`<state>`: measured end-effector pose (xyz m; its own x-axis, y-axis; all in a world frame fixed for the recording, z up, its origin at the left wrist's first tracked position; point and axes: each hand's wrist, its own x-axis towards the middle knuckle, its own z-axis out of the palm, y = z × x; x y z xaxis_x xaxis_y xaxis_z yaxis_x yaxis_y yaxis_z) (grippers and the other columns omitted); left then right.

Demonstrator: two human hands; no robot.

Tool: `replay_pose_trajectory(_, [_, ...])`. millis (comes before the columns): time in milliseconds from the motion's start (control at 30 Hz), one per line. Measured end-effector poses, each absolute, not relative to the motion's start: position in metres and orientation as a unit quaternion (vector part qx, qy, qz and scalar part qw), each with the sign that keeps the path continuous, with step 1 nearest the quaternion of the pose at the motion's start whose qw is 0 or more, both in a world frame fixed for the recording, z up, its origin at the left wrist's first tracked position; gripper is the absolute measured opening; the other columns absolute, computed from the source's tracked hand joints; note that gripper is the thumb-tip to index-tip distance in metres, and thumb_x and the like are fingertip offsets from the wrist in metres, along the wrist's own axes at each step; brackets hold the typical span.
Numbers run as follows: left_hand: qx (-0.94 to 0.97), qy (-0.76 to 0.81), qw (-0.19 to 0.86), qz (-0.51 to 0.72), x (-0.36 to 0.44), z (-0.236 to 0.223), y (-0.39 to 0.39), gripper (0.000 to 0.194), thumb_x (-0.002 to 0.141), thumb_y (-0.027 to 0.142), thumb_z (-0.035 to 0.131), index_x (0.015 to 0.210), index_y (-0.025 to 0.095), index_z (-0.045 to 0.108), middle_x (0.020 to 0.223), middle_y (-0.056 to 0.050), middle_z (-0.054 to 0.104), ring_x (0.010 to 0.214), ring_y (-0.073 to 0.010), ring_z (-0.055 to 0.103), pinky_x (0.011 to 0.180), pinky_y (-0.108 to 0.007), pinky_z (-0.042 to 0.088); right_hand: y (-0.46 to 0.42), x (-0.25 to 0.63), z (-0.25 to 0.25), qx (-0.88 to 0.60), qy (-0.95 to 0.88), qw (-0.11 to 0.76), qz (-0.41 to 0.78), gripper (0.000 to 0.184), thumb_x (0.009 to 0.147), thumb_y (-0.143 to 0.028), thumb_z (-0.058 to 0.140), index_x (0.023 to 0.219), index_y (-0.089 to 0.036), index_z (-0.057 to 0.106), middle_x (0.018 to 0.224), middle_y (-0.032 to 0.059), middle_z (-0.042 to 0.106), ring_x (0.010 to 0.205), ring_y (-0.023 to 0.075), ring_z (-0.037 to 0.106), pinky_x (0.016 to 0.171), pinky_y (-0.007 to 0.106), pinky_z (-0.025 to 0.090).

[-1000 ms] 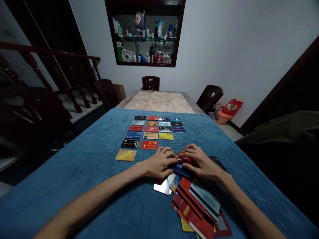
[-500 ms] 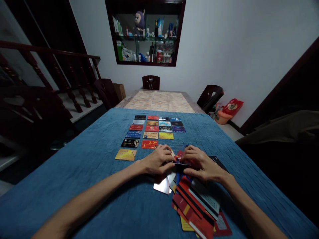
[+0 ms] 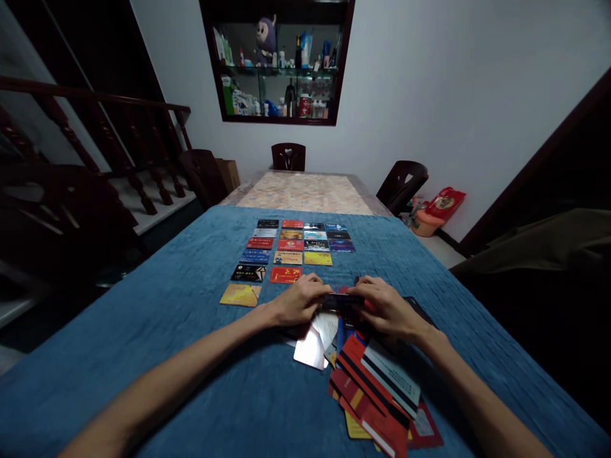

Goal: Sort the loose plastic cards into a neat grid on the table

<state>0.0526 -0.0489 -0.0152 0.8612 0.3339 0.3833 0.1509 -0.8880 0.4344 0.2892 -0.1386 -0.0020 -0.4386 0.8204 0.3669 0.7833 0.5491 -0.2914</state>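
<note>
A dark card (image 3: 342,301) is held up between my two hands, tilted above a loose heap of cards. The fingers of my left hand (image 3: 301,299) pinch its left end, and my right hand (image 3: 387,308) closes on its right end. Under and in front of the hands lie a shiny silver card (image 3: 310,349), a pale grey card with a dark stripe (image 3: 392,376) and red cards (image 3: 356,389), overlapping. Beyond the hands, cards are laid out in rows, among them a gold card (image 3: 240,295), a red card (image 3: 285,275) and a yellow card (image 3: 317,259).
A blue cloth (image 3: 191,305) covers the near table; a patterned top (image 3: 305,189) shows at the far end. Dark chairs stand around it, one at the right (image 3: 403,186). Part of a black card (image 3: 419,310) lies beside my right hand.
Between my hands, the dark card has tipped up, so more of its face shows. Both hands have shifted slightly away from me. The laid-out rows look the same.
</note>
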Motion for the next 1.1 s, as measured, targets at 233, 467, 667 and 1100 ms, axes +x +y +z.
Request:
replay_pose_trajectory(233, [0.933, 0.137, 0.208, 0.261, 0.054, -0.023, -0.049, 0.043, 0.085, 0.005, 0.047, 0.126, 0.016, 0.057, 0.107, -0.010, 0.063, 0.101, -0.0215, 0.054, 0.089, -0.036, 0.049, -0.137, 0.291, -0.007, -0.494, -0.840, 0.223, 0.013, 0.038, 0.082, -0.014, 0.050, 0.117, -0.019, 0.064, 0.101, 0.0108, 0.070, 0.093, 0.0232, 0.059, 0.081, 0.038, 0.046])
replay_pose_trajectory(467, [0.933, 0.187, 0.163, 0.260, 0.057, -0.024, -0.058, 0.039, 0.084, 0.006, 0.047, 0.122, 0.015, 0.052, 0.107, -0.010, 0.062, 0.097, -0.0225, 0.055, 0.088, -0.036, 0.046, -0.137, 0.288, -0.008, -0.506, -0.834, 0.216, -0.022, 0.038, 0.088, -0.017, 0.047, 0.124, -0.020, 0.060, 0.102, 0.0107, 0.071, 0.092, 0.0243, 0.059, 0.081, 0.040, 0.045])
replay_pose_trajectory(667, [0.934, 0.209, 0.144, 0.251, 0.057, -0.023, -0.059, 0.035, 0.084, 0.007, 0.047, 0.117, 0.016, 0.053, 0.102, -0.009, 0.063, 0.093, -0.0231, 0.055, 0.083, -0.035, 0.044, -0.137, 0.287, -0.012, -0.513, -0.828, 0.220, -0.054, 0.034, 0.092, -0.020, 0.048, 0.124, -0.020, 0.057, 0.103, 0.0097, 0.071, 0.092, 0.0247, 0.060, 0.083, 0.040, 0.044])
replay_pose_trajectory(1100, [0.904, 0.237, 0.192, 0.301, 0.056, -0.024, -0.055, 0.041, 0.079, 0.003, 0.046, 0.116, 0.019, 0.055, 0.101, -0.005, 0.064, 0.092, -0.0202, 0.056, 0.088, -0.035, 0.045, -0.133, 0.280, -0.028, -0.519, -0.815, 0.240, -0.098, 0.044, 0.087, -0.019, 0.056, 0.130, -0.019, 0.049, 0.112, 0.0127, 0.067, 0.102, 0.0266, 0.061, 0.086, 0.041, 0.043])
